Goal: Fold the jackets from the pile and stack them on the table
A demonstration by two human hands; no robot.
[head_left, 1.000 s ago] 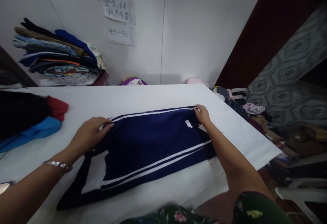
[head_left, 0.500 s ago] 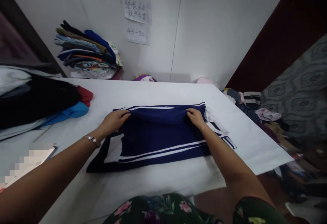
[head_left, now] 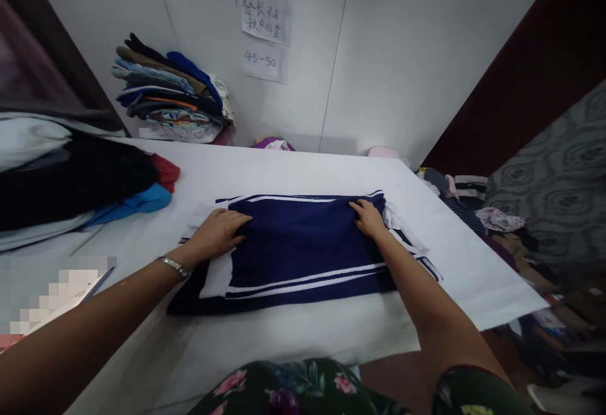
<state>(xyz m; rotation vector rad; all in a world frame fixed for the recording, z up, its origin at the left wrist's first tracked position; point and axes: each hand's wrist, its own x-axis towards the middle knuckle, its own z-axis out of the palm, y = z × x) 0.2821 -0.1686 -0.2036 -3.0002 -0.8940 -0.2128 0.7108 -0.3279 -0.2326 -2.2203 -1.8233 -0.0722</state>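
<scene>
A navy garment with white stripes [head_left: 303, 238] lies folded across the white table. White fabric shows at its left and right ends, and striped cuff-like bands stick out at the right. My left hand [head_left: 218, 232] rests palm-down on the garment's left end, its fingers stretched out over the white and navy cloth. On the upper right part, my right hand [head_left: 369, 218] lies with fingers apart, touching the cloth from above. Neither hand grips anything. Beneath the hands, part of the cloth is hidden.
The white table [head_left: 303, 172] meets a pale wall bearing handwritten paper signs [head_left: 266, 17]. A stack of folded clothes [head_left: 173, 90] stands at the back left. Loose clothes [head_left: 76, 178] heap at the left edge. More clothes [head_left: 473, 203] lie beyond the right edge.
Both hands had the upper cloth pinched and slightly raised; now the fingers are loosened and lie on it. The cloth is flatter, and more white fabric shows at the left end.
</scene>
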